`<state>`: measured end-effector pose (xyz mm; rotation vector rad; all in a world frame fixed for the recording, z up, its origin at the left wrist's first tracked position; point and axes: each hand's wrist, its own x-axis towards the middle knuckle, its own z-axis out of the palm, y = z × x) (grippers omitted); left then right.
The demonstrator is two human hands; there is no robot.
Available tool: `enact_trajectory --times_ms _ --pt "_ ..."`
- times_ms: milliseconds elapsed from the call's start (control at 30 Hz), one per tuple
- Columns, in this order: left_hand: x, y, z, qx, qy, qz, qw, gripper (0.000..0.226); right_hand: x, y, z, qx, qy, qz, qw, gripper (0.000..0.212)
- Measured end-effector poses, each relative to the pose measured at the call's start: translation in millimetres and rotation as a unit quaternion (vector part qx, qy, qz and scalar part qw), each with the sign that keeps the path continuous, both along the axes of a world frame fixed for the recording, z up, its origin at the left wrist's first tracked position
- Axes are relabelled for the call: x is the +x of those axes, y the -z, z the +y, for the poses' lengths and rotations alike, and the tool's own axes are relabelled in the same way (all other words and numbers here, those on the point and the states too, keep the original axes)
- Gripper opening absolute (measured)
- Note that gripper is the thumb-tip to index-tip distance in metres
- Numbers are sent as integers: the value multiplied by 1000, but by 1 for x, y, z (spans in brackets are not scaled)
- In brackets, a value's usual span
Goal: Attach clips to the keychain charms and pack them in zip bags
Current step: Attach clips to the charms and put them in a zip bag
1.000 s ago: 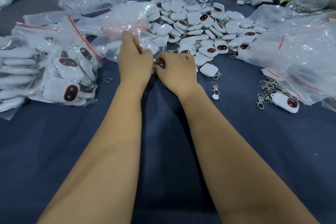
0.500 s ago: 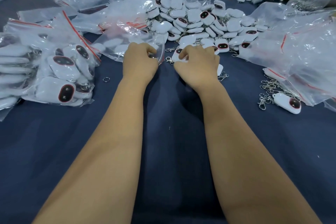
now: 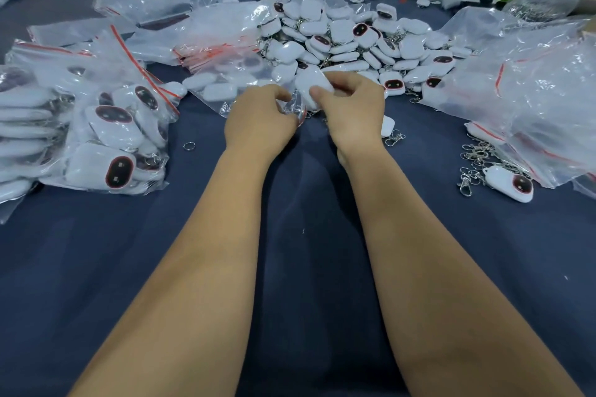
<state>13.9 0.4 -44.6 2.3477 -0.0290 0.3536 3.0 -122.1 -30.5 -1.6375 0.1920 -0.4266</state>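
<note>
White plastic marks the charm that your right hand pinches between thumb and curled fingers, lifted just off the near edge of the loose heap of charms. Your left hand sits just beside it, fingers curled around the mouth of a clear zip bag whose body trails away up and to the left across the blue tablecloth; a few charms already lie inside. The relation that matters: the charm lies directly right of the bag mouth, almost touching it, with its long axis tilted from upper left to lower right, so its upper end points roughly toward the opening. By this reading, the step in hand is loading, and the coming move calls for a short leftward push by your right hand while your left holds the mouth apart. Whether the mouth is actually spread cannot be told, since your fingers and the crumpled film hide it, and the clip on this charm is not visible. Filled bags rest well to the left; loose clips and one stray charm lie well to the right.
</note>
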Motion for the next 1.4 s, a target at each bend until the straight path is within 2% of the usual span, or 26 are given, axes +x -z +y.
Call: enact_trajectory --times_ms 100,233,300,433,533,667,867,1000,1100,1200,1300,1400 --pt "5 1 5 2 -44 12 999 45 -1 0 6 64 -37 -8 997 21" --pt "6 0 7 6 -95 13 995 56 0 0 14 6 -66 -77 995 35" --pt "5 -1 7 -7 -94 8 995 51 2 1 17 -6 -74 -76 994 35" --pt "0 -4 7 -102 -48 6 994 4 5 7 19 -45 -93 -65 993 31" --pt "0 -7 6 -185 -15 37 982 19 4 8 20 -74 -96 -66 990 35" --pt "-1 -15 8 -291 -21 75 954 17 2 10 17 -62 -100 -48 992 43" --pt "-2 -12 17 -326 52 61 942 19 2 10 16 -82 -106 -20 991 49" --pt "-3 -12 17 -325 67 52 942 13 3 11 15 -99 -112 -14 989 34" --pt "-3 -11 16 -337 77 38 938 18 4 12 15 -92 -120 -8 988 21" --pt "1 -10 13 -320 28 13 947 21 5 12 14 -59 -115 8 992 15" --pt "4 -6 16 -234 -40 -6 971 39 4 10 15 4 -127 -6 992 13" --pt "6 -2 18 -125 -56 -6 991 46 4 8 15 37 -160 -15 986 16"
